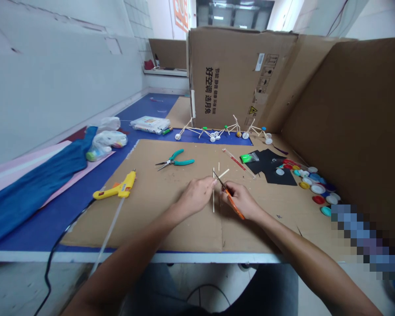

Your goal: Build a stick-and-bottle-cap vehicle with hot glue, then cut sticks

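Observation:
Over the middle of the cardboard sheet, my left hand [200,192] is closed, pinching a thin wooden stick [224,173] whose pale end points up to the right. My right hand [239,199] grips orange-handled scissors [232,202], their blades reaching up-left to the stick by my left fingertips. Whether the blades touch the stick is too small to tell. Another wooden stick [213,202] lies lengthwise under my left hand, and a short stick piece [219,166] lies just beyond. Teal-handled needle-nose pliers [174,163] rest to the left of my hands.
A yellow glue gun [118,188] with its cord lies at left. Small stick frames with bottle-cap wheels [213,136] stand at the back before a cardboard box [237,79]. Black sheets [279,173] and several bottle caps [317,188] lie at right; a ruler-like clear strip [238,163] lies nearer.

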`<state>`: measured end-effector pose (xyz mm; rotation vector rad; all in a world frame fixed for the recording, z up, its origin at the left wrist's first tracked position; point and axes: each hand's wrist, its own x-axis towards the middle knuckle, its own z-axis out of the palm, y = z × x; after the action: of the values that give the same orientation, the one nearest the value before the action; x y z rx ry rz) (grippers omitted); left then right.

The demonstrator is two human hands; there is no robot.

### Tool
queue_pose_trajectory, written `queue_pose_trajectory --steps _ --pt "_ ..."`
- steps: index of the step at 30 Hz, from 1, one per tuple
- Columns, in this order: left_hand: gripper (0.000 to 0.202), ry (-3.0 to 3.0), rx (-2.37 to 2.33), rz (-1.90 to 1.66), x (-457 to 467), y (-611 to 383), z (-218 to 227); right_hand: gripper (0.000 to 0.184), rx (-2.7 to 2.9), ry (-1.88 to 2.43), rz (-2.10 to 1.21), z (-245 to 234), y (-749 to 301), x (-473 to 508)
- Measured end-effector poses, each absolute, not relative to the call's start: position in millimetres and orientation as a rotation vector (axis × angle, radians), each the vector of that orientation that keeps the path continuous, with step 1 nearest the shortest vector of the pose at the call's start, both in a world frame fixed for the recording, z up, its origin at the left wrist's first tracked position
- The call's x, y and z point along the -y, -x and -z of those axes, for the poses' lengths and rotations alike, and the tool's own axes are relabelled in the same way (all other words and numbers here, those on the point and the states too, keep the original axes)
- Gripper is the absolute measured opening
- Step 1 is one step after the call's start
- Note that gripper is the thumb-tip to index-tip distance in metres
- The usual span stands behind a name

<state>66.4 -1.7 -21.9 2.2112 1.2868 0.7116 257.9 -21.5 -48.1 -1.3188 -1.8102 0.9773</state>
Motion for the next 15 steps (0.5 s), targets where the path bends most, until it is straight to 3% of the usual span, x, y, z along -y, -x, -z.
queue_pose_trajectory --steps 10,15 --pt "0.035 -1.746 -0.951 -0.655 -9 -59 18 0.011 1.846 1.336 -0.964 47 -259 23" --pt "0.027 -2.092 -1.324 -0.735 0 -69 24 0.011 1.789 1.374 -0.928 51 -257 18"
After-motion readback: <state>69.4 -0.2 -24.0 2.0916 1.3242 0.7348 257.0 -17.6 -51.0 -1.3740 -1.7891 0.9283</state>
